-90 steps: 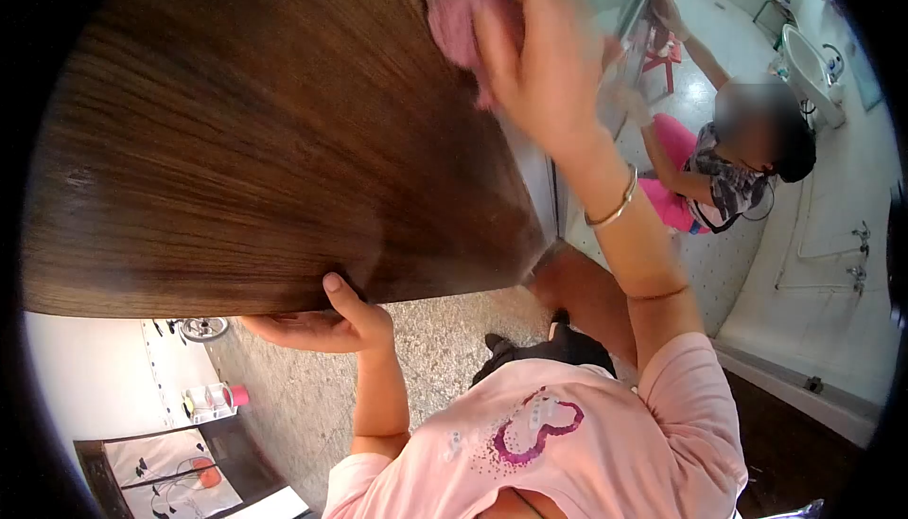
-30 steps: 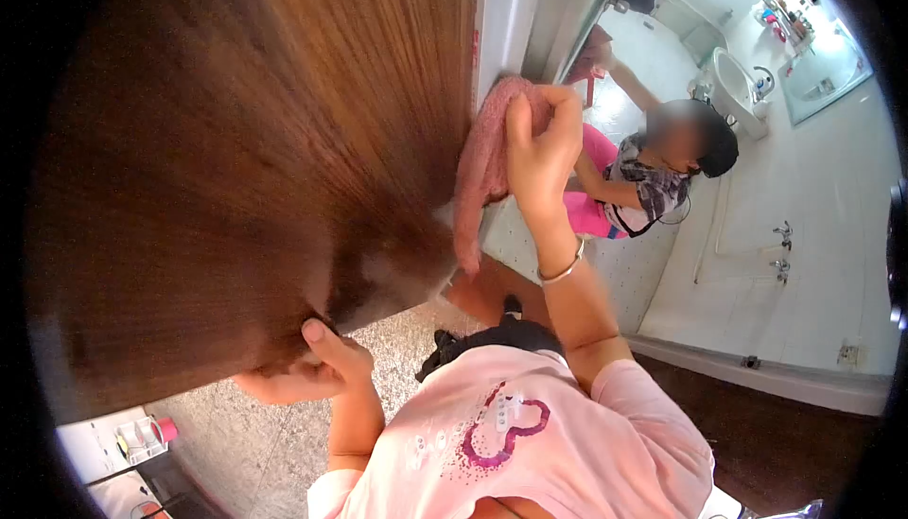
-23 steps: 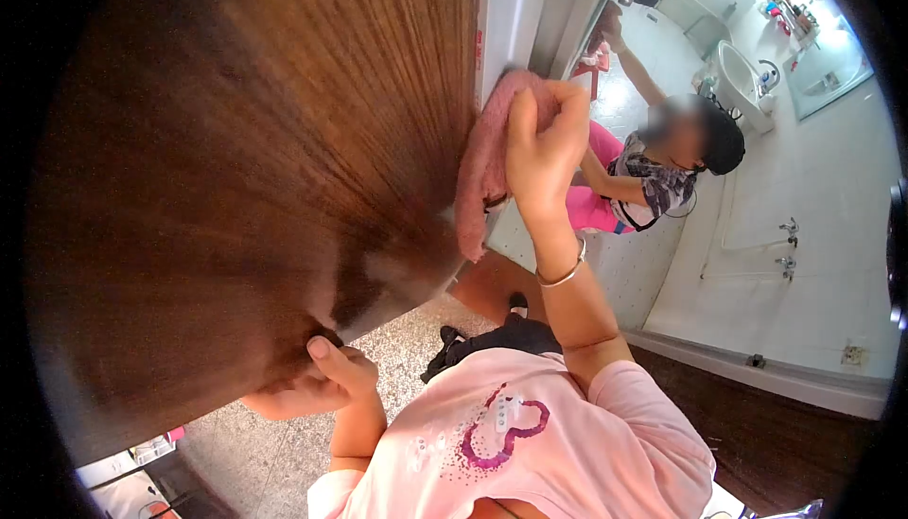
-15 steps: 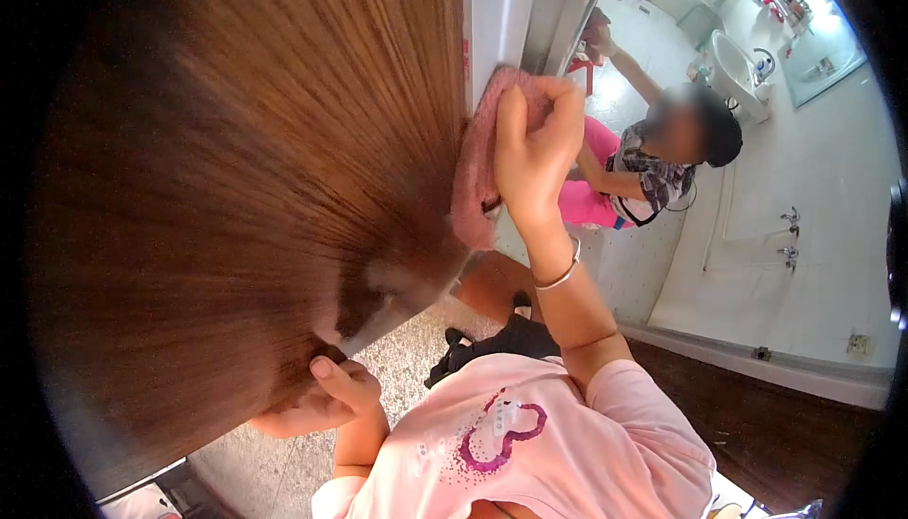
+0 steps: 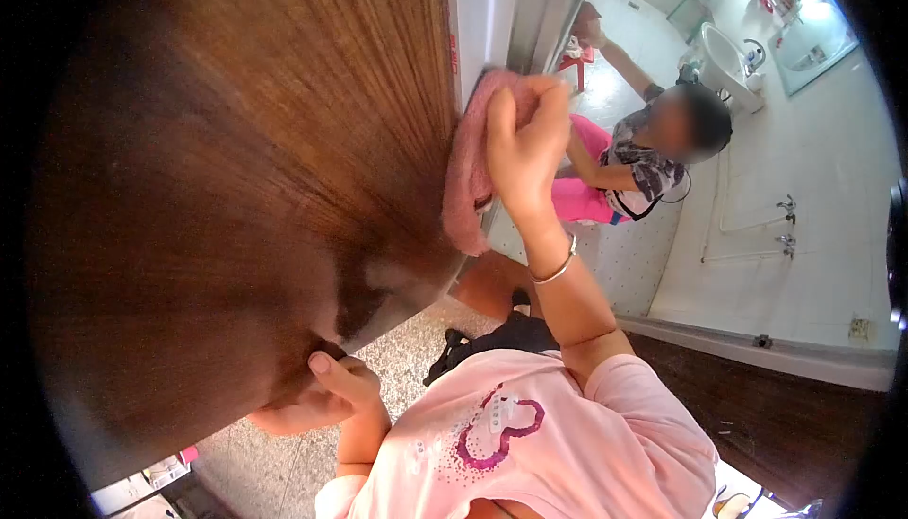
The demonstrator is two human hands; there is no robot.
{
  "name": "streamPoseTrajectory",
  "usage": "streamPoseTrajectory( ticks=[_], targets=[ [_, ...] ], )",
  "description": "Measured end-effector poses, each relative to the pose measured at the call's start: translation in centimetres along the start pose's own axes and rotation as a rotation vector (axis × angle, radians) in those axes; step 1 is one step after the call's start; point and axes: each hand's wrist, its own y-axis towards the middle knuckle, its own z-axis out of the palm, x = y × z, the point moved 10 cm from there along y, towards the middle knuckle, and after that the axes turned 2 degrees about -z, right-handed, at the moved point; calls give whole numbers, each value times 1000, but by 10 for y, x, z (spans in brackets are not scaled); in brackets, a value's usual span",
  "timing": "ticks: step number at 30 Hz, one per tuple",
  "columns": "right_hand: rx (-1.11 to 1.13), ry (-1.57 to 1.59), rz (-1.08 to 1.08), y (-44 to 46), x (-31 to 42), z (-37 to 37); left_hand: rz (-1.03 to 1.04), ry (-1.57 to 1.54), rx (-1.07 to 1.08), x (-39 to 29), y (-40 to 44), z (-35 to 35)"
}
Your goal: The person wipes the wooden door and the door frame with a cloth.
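My right hand (image 5: pixel 525 159) is closed around a folded pink cloth (image 5: pixel 465 178), which lies against the edge of a brown wood-grain door (image 5: pixel 246 197). A bracelet circles that wrist. Lower left, my left hand (image 5: pixel 326 394) grips the door's bottom-side edge in this view. Its thumb rests on the door face, while the other fingers are partly hidden behind the panel.
Beyond the white door frame (image 5: pixel 492 17), another person (image 5: pixel 653 150) in pink trousers is in a white-tiled bathroom, one arm raised. A washbasin (image 5: pixel 726 57), a mirror (image 5: pixel 813 46) and wall taps (image 5: pixel 787 226) are there. Speckled floor (image 5: pixel 402 358) shows below.
The whole view has shifted slightly, with the door edge, cloth and right hand appearing a little further left. Both hands keep their holds.
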Motion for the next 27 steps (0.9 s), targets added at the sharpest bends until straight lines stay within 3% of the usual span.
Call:
streamPoseTrajectory(
  ticks=[5, 7, 8, 10, 11, 13, 20, 23, 27],
  targets=[
    [111, -127, 109, -58, -73, 5, 40, 37, -14, -1, -6, -2],
    [333, -175, 197, -78, -104, 10, 51, 102, -101, -4, -11, -9],
    [316, -178, 198, -82, -109, -1, 56, 86, -97, -9, -9, -7],
    [551, -347, 324, -107, -133, -4, 41, 57, -75, -10, -6, -2],
    [536, -357, 331, -112, -137, -13, 38, 41, -68, -8, -7, 0],
    [733, -370, 457, -140, -150, -17, -11, 51, -83, 1, -4, -2],
    [684, -324, 654, -180, -179, -72, 55, 57, -35, 0, 5, 1],
    [607, -290, 566, -186, -194, -87, 52, 26, -16, -4, 7, 4],
    [502, -253, 627, -189, -203, -105, 46, 4, -44, -7, 7, 7]
  ],
)
